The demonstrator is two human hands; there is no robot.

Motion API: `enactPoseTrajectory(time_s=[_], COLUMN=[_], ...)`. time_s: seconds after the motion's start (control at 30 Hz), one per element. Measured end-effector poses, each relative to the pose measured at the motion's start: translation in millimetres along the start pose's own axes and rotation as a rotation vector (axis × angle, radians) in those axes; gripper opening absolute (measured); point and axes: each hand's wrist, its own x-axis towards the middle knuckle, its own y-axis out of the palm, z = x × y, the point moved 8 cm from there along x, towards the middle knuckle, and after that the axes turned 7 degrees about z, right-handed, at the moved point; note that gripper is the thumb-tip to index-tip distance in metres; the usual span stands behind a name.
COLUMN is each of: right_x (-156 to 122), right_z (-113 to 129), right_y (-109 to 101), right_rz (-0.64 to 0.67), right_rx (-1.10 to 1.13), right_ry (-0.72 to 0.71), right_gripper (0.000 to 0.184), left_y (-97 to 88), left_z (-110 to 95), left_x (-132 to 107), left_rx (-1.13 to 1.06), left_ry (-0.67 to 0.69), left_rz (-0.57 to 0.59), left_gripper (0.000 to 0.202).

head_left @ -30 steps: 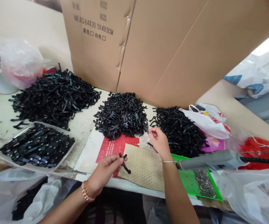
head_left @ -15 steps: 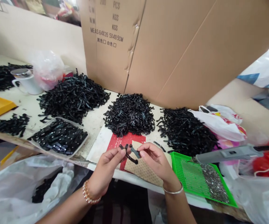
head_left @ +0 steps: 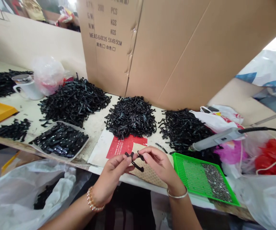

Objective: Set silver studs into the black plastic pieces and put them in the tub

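Long black strip-like parts (head_left: pixel 138 166) with rounded ends are pinched between the thumb and fingers of my left hand (head_left: pixel 116 171). My right hand (head_left: pixel 158 164) grips another small black part (head_left: pixel 141 156), mostly covered by the fingertips, close beside the left fingertips. Whether the two hands' parts touch, I cannot tell. Beneath the hands lies a tan patterned mat (head_left: pixel 149 174), partly over a red and white sheet (head_left: pixel 120 147). Beyond them is a heap of short black parts (head_left: pixel 131 116). A single black strip (head_left: pixel 161 147) rests on the table right of the mat.
On the right, a grey electric screwdriver (head_left: pixel 217 139) with a cable hangs above a green tray (head_left: pixel 176 163) of small metal pieces. Black piles (head_left: pixel 73 100) (head_left: pixel 184 127) flank the middle heap. A clear container (head_left: pixel 86 140) of strips stands left; a large cardboard box (head_left: pixel 166 51) rises behind.
The right hand's part has turned and now shows less between the fingers, nearer the left hand's parts. The screwdriver has shifted up and left in view. The camera view has tilted slightly.
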Motion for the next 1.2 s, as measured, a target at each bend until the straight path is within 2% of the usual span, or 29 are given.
enactPoseTrajectory(time_s=[0.17,0.33,0.43,0.57,0.67,0.73,1.0,1.2], right_x=[3,4,5,6,11,13,16,16], right_z=[-8,-6,-16,-21,-19,-16,-14,-17], right_y=[-1,-2,0,-5,1,7,16,18], right_rz=[-0.007,-0.023,-0.037,-0.097,0.002,0.09,0.267,0.28], right_rx=[-0.004,0.076,0.212,0.235,0.207,0.213,0.233,0.273], right_ry=[0.011,-0.026,0.081,0.139,0.163,0.184,0.249,0.267], right_gripper=[0.023,0.02,0.022,0.027,0.027,0.027,0.033,0.034], left_y=[0.0,1.0,1.2,6.4,14.5,16.9,17.5,15.5], left_z=[13,21,18,4,4,7,16,18], left_x=[-2,-1,0,0,-3,-4,-4,-2], left_rx=[-0.207,-0.273,-0.183,0.132,0.291,0.318,0.302,0.281], left_ry=[-0.086,-0.173,-0.179,-0.131,-0.163,-0.194,-0.309,-0.322], left_rz=[-0.012,0.023,0.053,0.174,0.302,0.341,0.388,0.382], left_gripper=[0.025,0.023,0.026,0.03,0.035,0.038,0.044,0.042])
